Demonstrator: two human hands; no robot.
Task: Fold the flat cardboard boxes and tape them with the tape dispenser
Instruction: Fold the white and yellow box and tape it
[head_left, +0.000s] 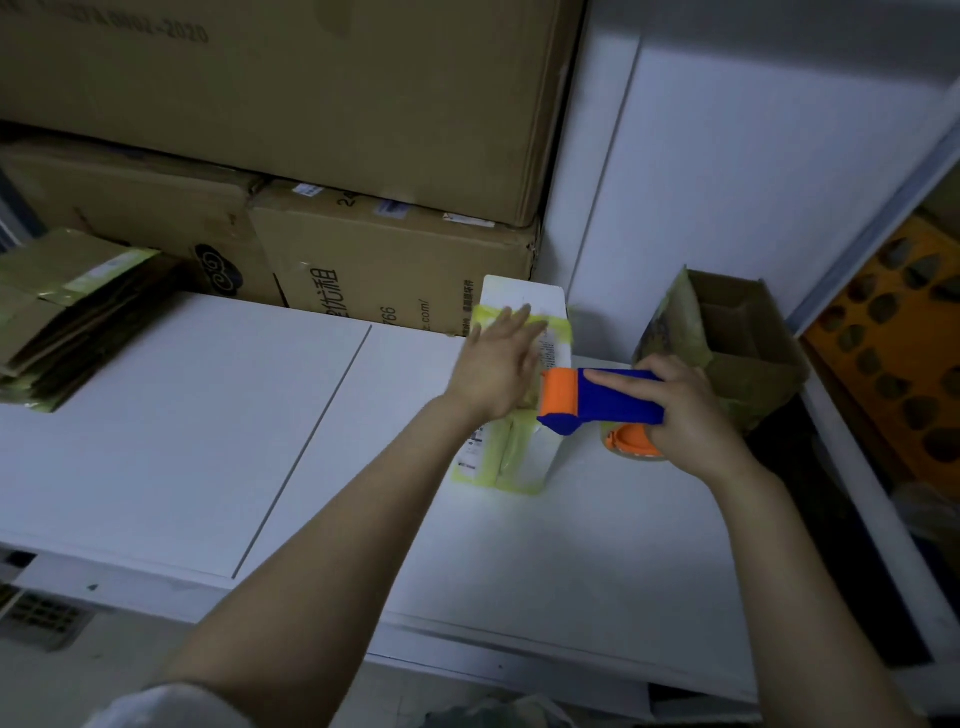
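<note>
Hands meet in the middle right of the head view, over a white worktop (182, 415). A small white box (522, 297), banded with yellowish tape, lies there with its long side running away from the camera. The left hand (496, 366) lies flat on top of the box, its fingers (511, 322) straight and spread, pointing to the upper right. The right hand (685, 415) grips the blue body of the tape dispenser (602, 400), fingers curled round it and the forefinger laid along its top. The dispenser's orange roller end touches the right edge of the box, just beside the left hand's wrist. An orange-cored tape roll (631, 441) shows below the right hand.

At the right of the frame, behind that hand, an open brown box (737, 322) stands on the worktop. At the left edge, a stack of flat cardboard boxes (67, 312) rests well apart from both hands. Large brown cartons (311, 93) are piled across the upper left.
</note>
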